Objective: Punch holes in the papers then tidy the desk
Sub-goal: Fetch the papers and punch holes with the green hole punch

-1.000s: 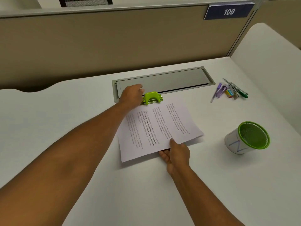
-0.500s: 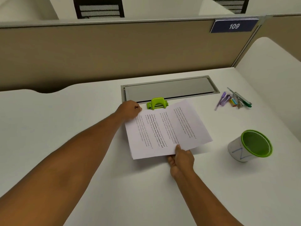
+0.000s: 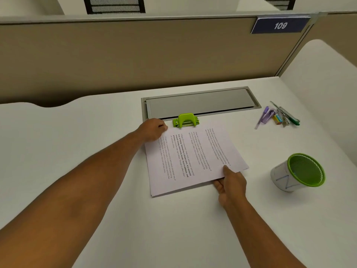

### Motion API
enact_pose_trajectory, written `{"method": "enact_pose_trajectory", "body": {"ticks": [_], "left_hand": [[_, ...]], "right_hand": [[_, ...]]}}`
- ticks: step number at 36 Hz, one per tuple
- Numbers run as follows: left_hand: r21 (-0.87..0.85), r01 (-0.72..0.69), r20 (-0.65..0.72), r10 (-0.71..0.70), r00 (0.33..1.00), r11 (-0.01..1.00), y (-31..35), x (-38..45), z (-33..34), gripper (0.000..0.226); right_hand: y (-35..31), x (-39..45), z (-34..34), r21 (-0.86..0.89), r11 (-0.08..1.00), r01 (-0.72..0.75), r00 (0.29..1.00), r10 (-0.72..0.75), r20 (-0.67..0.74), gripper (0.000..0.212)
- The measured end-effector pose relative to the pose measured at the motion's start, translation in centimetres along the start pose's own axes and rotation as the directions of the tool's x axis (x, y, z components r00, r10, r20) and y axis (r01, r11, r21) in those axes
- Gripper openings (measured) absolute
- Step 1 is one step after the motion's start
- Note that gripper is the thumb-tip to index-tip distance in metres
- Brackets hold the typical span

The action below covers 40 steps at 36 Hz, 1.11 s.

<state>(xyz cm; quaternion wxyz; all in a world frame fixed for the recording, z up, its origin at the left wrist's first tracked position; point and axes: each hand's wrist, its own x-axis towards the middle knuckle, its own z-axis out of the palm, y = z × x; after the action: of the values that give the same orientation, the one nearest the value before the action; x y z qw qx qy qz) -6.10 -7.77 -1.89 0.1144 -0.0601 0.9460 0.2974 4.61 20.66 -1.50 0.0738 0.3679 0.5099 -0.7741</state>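
A thin stack of printed papers (image 3: 193, 157) lies on the white desk (image 3: 58, 144), its far edge tucked into a green hole punch (image 3: 185, 120). My left hand (image 3: 153, 130) pinches the papers' far left corner, just left of the punch. At the near right edge my right hand (image 3: 230, 182) grips the stack, thumb on top and fingers underneath.
A grey cable tray lid (image 3: 201, 102) sits flush in the desk behind the punch. Several pens, a purple clip and an eraser (image 3: 278, 117) lie at the right. A green mesh pen cup (image 3: 298, 172) stands near right. A beige partition (image 3: 135, 55) walls the back.
My left hand came off the hole punch and moved to the papers' far left corner. The camera view has tilted up a little. My right hand keeps its hold.
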Motion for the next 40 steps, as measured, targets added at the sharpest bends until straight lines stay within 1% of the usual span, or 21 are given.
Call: {"method": "enact_pose_trajectory", "body": {"ticks": [2, 7, 10, 15, 18, 25, 29, 33, 37, 40], "left_hand": [[0.031, -0.024, 0.043, 0.022, 0.999, 0.999, 0.0, 0.0, -0.2, 0.031], [0.060, -0.061, 0.105, 0.054, 0.993, 0.996, -0.1, 0.1, -0.6, 0.029], [0.072, -0.066, 0.100, 0.059, 0.993, 0.995, -0.2, 0.2, -0.6, 0.028], [0.085, -0.086, 0.066, 0.081, 0.995, 0.993, -0.2, 0.2, -0.3, 0.023], [0.088, -0.100, 0.059, 0.095, 0.994, 0.991, -0.4, 0.2, -0.1, 0.021], [0.048, -0.081, -0.021, 0.082, 0.996, 0.996, -0.7, 0.2, 0.5, 0.020], [0.015, -0.055, -0.070, 0.056, 0.996, 0.998, -0.8, 0.3, 0.8, 0.018], [0.007, -0.046, -0.123, 0.047, 0.991, 0.999, -0.7, 0.4, 0.8, 0.015], [0.024, -0.077, -0.148, 0.079, 0.986, 0.997, -0.4, 0.7, 0.7, 0.020], [0.044, -0.129, -0.214, 0.136, 0.967, 0.991, 0.7, 1.3, 0.4, 0.024]], "right_hand": [[0.1, 0.1, 0.1, -0.020, 1.000, 0.005, 1.000, -0.005, 0.000, 0.026], [0.6, -0.1, 0.6, -0.057, 0.997, 0.054, 0.999, -0.054, 0.003, 0.033], [0.7, -0.1, 0.6, -0.058, 0.995, 0.078, 0.997, -0.078, -0.012, 0.032], [1.0, -0.1, 0.6, -0.110, 0.986, 0.123, 0.989, -0.131, -0.068, 0.029], [1.1, 0.0, 0.6, -0.126, 0.983, 0.136, 0.986, -0.146, -0.078, 0.026], [1.0, 0.3, 0.8, -0.135, 0.982, 0.133, 0.986, -0.144, -0.078, 0.026], [0.9, 0.4, 0.6, -0.104, 0.989, 0.106, 0.991, -0.114, -0.072, 0.025], [0.6, 0.5, 0.4, -0.069, 0.995, 0.078, 0.996, -0.081, -0.036, 0.028], [0.5, 0.4, 0.4, -0.050, 0.997, 0.065, 0.998, -0.067, -0.024, 0.028], [0.8, 0.3, 0.5, -0.054, 0.996, 0.072, 0.997, -0.073, -0.032, 0.028]]}}
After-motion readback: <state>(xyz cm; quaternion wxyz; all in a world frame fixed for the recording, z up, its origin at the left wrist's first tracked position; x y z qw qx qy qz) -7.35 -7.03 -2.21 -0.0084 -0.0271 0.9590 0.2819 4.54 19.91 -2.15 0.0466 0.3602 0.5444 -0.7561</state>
